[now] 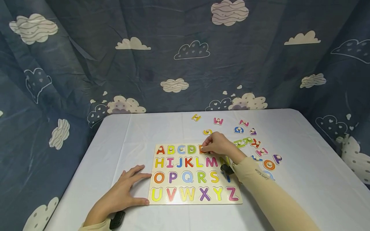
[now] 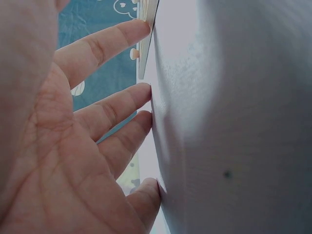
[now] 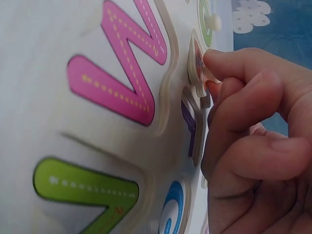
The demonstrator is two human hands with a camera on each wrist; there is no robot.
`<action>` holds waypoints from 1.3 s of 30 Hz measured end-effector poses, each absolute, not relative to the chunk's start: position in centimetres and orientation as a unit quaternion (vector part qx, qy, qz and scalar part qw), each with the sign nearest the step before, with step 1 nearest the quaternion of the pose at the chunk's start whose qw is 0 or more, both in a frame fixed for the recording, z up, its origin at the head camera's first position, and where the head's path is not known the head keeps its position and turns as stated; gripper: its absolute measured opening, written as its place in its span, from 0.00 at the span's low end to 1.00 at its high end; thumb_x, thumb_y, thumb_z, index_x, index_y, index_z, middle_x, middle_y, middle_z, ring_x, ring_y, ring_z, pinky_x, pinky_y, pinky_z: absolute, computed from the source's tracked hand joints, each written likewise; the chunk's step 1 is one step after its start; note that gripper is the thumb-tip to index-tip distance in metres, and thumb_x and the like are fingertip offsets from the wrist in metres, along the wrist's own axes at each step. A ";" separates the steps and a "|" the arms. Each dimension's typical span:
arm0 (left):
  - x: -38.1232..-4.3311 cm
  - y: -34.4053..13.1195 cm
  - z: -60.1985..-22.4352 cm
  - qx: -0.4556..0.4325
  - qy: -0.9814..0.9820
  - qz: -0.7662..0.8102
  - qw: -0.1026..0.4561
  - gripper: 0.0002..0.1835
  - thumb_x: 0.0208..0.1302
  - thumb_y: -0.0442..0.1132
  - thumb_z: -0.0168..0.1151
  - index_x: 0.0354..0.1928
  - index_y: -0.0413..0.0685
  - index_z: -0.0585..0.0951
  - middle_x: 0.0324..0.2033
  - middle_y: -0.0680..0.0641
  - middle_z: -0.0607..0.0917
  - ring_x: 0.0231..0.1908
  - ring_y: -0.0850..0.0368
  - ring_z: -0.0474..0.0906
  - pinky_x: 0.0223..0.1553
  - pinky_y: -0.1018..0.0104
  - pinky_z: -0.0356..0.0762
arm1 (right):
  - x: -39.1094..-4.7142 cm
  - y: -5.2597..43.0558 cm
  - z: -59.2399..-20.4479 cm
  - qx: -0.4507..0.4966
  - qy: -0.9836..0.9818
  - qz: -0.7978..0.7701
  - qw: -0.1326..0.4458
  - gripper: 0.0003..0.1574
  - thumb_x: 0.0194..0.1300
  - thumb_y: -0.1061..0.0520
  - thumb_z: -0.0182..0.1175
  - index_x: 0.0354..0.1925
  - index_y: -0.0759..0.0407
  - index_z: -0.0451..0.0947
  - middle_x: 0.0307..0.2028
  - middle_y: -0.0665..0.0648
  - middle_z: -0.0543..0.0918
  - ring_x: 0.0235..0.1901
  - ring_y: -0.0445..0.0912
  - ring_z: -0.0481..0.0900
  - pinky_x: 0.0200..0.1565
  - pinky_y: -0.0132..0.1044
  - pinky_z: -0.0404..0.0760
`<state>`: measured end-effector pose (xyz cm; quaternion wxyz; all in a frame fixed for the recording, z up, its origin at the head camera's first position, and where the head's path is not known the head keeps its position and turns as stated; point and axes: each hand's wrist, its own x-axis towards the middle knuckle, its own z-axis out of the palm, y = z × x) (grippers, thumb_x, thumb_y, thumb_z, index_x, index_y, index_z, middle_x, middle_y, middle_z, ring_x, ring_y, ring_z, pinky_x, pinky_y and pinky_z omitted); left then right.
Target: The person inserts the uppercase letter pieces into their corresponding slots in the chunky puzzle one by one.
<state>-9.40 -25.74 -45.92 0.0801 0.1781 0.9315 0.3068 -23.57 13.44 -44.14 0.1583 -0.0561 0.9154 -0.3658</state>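
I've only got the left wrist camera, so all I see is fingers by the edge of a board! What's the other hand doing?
Observer: The right hand pinches an orange piece at the top row of the board.
Operator: Ooh, which letter is beside that piece?
Observer: A green D, just left of it in the head view.
Operator: Are any letters lying loose?
Observer: Yes, an orange O lies on the white table, to the right of the board.
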 end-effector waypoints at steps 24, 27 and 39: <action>-9.5 -25.9 -45.9 0.181 0.931 0.307 0.077 0.46 0.42 0.62 0.87 0.67 0.63 0.83 0.78 0.41 0.71 0.80 0.32 0.63 0.80 0.21 0.44 | -25.4 20.1 -42.9 0.037 0.924 -0.365 0.110 0.21 0.72 0.44 0.70 0.44 0.62 0.84 0.22 0.52 0.79 0.23 0.44 0.73 0.26 0.33 0.71; -9.5 -25.9 -46.0 0.182 0.931 0.308 0.076 0.46 0.42 0.63 0.87 0.67 0.64 0.83 0.78 0.41 0.71 0.80 0.33 0.63 0.80 0.21 0.44 | -26.1 23.3 -42.9 0.082 0.928 -0.352 0.091 0.25 0.73 0.43 0.68 0.47 0.64 0.82 0.25 0.53 0.79 0.27 0.45 0.76 0.29 0.35 0.74; -9.5 -25.8 -46.1 0.180 0.930 0.310 0.078 0.46 0.41 0.64 0.87 0.67 0.66 0.83 0.78 0.42 0.71 0.80 0.32 0.63 0.79 0.21 0.43 | -26.6 30.8 -43.7 0.208 0.921 -0.322 0.062 0.23 0.76 0.47 0.65 0.40 0.70 0.83 0.28 0.58 0.81 0.36 0.52 0.76 0.38 0.41 0.75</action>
